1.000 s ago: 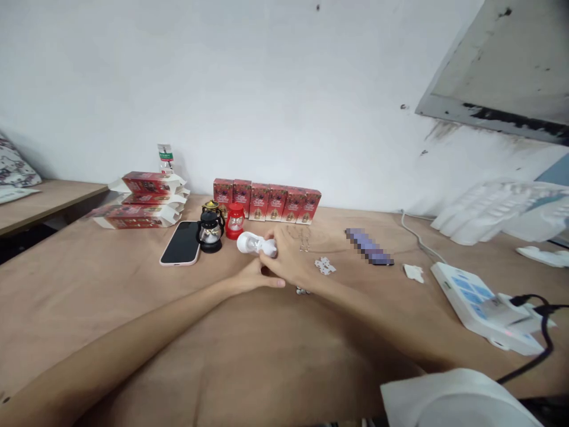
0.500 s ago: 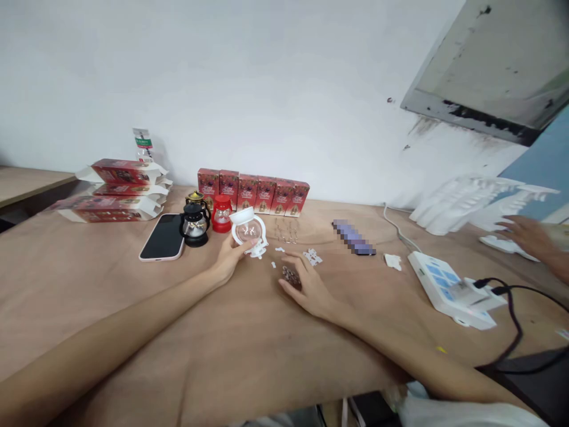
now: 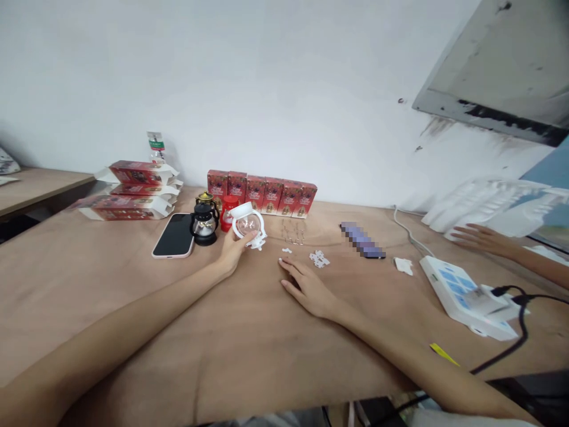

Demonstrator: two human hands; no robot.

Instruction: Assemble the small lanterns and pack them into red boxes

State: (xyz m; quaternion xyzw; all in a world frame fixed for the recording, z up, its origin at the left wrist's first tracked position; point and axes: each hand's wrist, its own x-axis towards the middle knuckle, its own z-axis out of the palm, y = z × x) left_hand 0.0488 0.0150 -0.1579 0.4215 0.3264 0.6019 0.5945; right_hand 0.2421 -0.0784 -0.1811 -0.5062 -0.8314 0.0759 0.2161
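Note:
My left hand [image 3: 234, 252] is closed around a white mini lantern [image 3: 248, 224] with a clear globe, held tilted above the table. My right hand [image 3: 311, 290] rests palm down, fingers stretched out and a little apart. Something small and white shows at its index fingertip; I cannot tell whether it is a loose piece. Just beyond that hand lie a small white plastic part [image 3: 287, 250] and a little pile of white parts [image 3: 319, 258]. Several thin wire handles [image 3: 293, 232] lie farther back. A black lantern [image 3: 205, 225], a red lantern [image 3: 229, 212] and a gold-topped lantern [image 3: 205, 198] stand left of the held one.
Red printed boxes [image 3: 264, 194] line the wall, and opened boxes [image 3: 128, 207] are stacked at left. A phone [image 3: 174, 235] lies beside the lanterns, a purple one [image 3: 362, 240] at right. Farther right are a power strip [image 3: 462, 299] and another person's hand [image 3: 484, 240] by white foam-like pieces [image 3: 462, 204].
My right hand has flattened over the small dark bits, which are now hidden. The small white piece near its fingertips no longer lies apart. The other person's hand has moved left. The view shifted slightly.

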